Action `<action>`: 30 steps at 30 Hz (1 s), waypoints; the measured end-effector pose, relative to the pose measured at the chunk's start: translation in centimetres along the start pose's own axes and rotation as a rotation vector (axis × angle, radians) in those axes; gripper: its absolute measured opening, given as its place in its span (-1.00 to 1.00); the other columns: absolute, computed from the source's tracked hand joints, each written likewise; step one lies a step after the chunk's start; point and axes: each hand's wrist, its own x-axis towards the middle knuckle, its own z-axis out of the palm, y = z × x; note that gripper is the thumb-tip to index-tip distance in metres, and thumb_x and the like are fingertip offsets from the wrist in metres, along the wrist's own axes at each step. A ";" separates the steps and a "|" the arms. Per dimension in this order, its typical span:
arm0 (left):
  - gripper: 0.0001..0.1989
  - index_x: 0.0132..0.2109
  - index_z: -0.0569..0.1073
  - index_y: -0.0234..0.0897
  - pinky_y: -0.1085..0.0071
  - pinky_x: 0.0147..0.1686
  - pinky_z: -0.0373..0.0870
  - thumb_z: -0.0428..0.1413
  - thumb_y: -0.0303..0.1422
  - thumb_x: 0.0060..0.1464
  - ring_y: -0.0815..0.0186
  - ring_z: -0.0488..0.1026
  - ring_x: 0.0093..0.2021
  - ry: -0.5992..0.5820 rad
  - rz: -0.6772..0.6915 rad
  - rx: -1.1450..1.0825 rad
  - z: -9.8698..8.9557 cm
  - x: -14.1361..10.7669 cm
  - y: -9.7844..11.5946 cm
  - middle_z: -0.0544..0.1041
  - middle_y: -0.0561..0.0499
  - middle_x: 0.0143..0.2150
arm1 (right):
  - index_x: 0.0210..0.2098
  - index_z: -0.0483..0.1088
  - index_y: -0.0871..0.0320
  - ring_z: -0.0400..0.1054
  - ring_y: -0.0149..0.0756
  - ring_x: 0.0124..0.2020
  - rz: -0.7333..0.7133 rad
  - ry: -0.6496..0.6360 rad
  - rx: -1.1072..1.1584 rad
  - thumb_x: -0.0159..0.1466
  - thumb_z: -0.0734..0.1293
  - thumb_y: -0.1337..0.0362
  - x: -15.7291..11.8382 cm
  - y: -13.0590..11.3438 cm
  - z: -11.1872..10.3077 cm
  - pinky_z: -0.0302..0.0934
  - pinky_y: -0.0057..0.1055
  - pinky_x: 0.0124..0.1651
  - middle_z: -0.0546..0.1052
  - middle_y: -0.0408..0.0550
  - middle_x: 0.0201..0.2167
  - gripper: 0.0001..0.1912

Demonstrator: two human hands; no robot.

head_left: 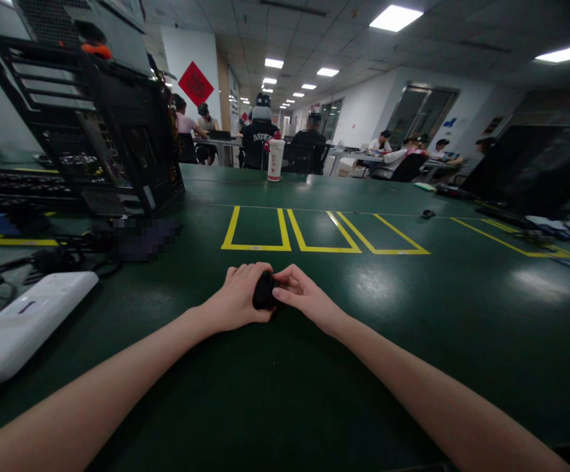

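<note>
A small, dark, rounded black object [264, 291] is between my hands, low over the green table or resting on it; its exact kind I cannot make out. My left hand [240, 298] wraps around it from the left, fingers over the top and thumb along the near side. From the right, my right hand [304, 296] pinches at its right edge with thumb and fingertips. Much of the object is hidden by the fingers. Just beyond both hands, yellow tape outlines [256, 248] mark the table.
An open black computer case [122, 151] stands at the left, with cables and a white oblong device [34, 321] nearer me. A white cup [275, 159] with a red top is at the far edge. A small black ring-like item [428, 214] lies right. Several people sit behind.
</note>
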 end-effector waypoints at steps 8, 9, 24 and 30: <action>-0.48 -0.02 0.14 -0.22 0.18 -0.11 0.11 0.12 -0.24 -0.13 0.13 0.27 -0.10 -0.006 0.011 -0.017 0.0 -0.2 -0.1 0.31 -0.07 -0.08 | -0.15 0.21 0.09 0.24 -0.25 -0.05 0.050 -0.011 -0.028 0.10 0.33 0.27 0.0 0.0 -0.2 0.13 -0.15 0.03 0.32 -0.07 -0.13 -0.67; -0.48 -0.02 0.14 -0.22 0.18 -0.11 0.11 0.13 -0.24 -0.14 0.13 0.27 -0.10 0.001 0.011 -0.016 0.1 -0.2 -0.2 0.31 -0.07 -0.08 | -0.17 0.21 0.10 0.25 -0.25 -0.05 0.043 -0.028 -0.011 0.08 0.34 0.29 0.0 0.0 -0.2 0.13 -0.16 0.03 0.31 -0.07 -0.12 -0.67; -0.49 -0.02 0.14 -0.20 0.18 -0.10 0.11 0.12 -0.24 -0.12 0.15 0.28 -0.11 -0.008 0.011 -0.031 -0.3 -0.2 0.1 0.32 -0.05 -0.10 | -0.15 0.21 0.09 0.24 -0.26 -0.05 0.066 0.026 -0.020 0.10 0.32 0.25 0.0 -0.1 0.0 0.12 -0.18 0.03 0.32 -0.07 -0.14 -0.66; -0.47 -0.02 0.13 -0.22 0.17 -0.11 0.11 0.13 -0.26 -0.16 0.12 0.28 -0.11 0.000 0.005 -0.005 0.0 0.0 -0.1 0.32 -0.07 -0.09 | -0.22 0.21 0.09 0.25 -0.30 -0.07 0.004 -0.050 0.061 0.00 0.40 0.38 0.1 -0.1 -0.2 0.13 -0.23 0.02 0.32 -0.11 -0.15 -0.61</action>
